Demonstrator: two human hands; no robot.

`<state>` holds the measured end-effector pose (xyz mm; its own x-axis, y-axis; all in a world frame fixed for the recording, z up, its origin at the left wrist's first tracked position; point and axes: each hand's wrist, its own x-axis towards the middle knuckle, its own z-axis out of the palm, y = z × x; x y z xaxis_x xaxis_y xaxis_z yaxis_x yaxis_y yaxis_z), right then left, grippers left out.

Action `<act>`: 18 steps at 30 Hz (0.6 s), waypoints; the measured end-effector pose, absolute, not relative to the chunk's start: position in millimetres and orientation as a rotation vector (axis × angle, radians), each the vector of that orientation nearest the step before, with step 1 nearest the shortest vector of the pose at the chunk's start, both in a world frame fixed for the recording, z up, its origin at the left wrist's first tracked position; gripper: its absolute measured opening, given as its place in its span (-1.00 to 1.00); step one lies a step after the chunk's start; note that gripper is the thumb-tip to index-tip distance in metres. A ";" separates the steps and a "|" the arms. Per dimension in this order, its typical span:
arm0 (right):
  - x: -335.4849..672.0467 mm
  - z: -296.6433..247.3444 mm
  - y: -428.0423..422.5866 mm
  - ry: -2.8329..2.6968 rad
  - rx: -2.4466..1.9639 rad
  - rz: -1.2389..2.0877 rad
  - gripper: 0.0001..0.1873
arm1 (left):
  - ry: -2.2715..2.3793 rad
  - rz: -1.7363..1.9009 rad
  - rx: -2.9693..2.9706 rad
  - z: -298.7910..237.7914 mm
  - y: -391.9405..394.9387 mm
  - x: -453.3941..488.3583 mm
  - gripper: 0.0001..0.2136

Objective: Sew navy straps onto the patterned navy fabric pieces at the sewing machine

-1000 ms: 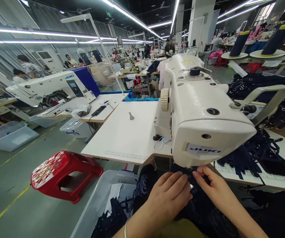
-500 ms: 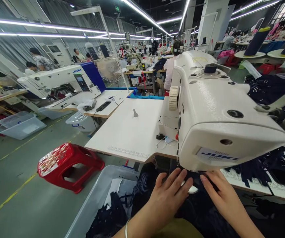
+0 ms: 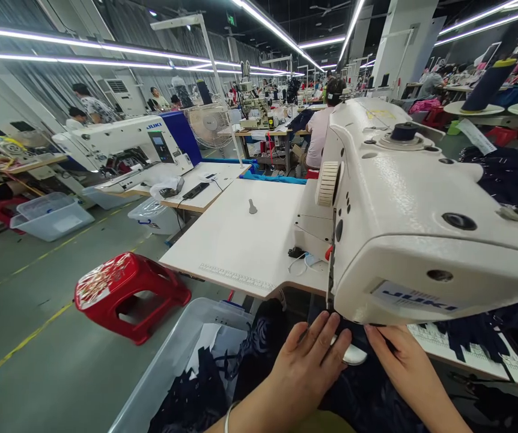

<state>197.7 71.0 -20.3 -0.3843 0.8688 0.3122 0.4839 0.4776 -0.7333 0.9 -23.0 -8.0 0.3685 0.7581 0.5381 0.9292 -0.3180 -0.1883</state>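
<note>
The white sewing machine fills the right side of the head view. Below its head lies dark navy fabric, draped down over my lap. My left hand rests on the fabric with fingers stretched out flat, their tips close to the needle area. Between my hands pokes out the rounded white end of the machine bed. My right hand has thumb and fingers around the fabric's edge, with some fingertips hidden under the machine head. The needle and stitching point are hidden from me.
A white table with a small grey metal piece extends left. Lower left is a clear plastic bin of navy pieces, beside a red stool. More navy strips lie right. People sit at machines farther off.
My view has turned slightly left, so the machine and table appear farther right. Both hands stay at the fabric under the machine head, with only slight movement.
</note>
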 end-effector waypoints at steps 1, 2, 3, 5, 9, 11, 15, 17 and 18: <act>197.7 -21.1 71.3 -2.031 -1.121 0.710 -0.62 | -1.460 -0.492 -2.164 -8.4 -23.0 1.4 -0.63; 197.7 -21.9 71.6 -2.029 -1.123 0.707 -0.62 | -1.466 -0.497 -2.161 -8.9 -23.0 2.0 -0.62; 197.6 -22.7 71.9 -2.025 -1.123 0.703 -0.61 | -1.470 -0.506 -2.159 -9.6 -22.9 2.7 -0.62; 197.6 -24.0 72.3 -2.017 -1.131 0.698 -0.60 | -1.474 -0.535 -2.154 -10.7 -22.7 3.7 -0.62; 198.0 -23.8 72.4 -2.013 -1.150 0.693 -0.60 | -1.467 -0.541 -2.154 -11.4 -21.8 4.4 -0.63; 198.0 -21.9 72.2 -2.013 -1.168 0.703 -0.58 | -1.471 -0.534 -2.154 -11.4 -21.5 4.3 -0.63; 197.0 -18.8 72.0 -2.006 -1.192 0.700 -0.57 | -1.451 -0.558 -2.155 -11.8 -20.9 4.0 -0.63; 196.7 -19.6 72.1 -2.010 -1.179 0.679 -0.57 | -1.452 -0.559 -2.163 -11.5 -21.0 3.7 -0.63; 196.8 -20.7 72.1 -2.009 -1.174 0.670 -0.58 | -1.456 -0.556 -2.170 -11.3 -21.1 3.5 -0.63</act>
<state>196.8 72.1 -20.7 -0.3397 0.8872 0.3121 0.5221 0.4539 -0.7220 3.5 -21.1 -11.3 0.3564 0.7430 0.5666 0.9314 -0.3303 -0.1529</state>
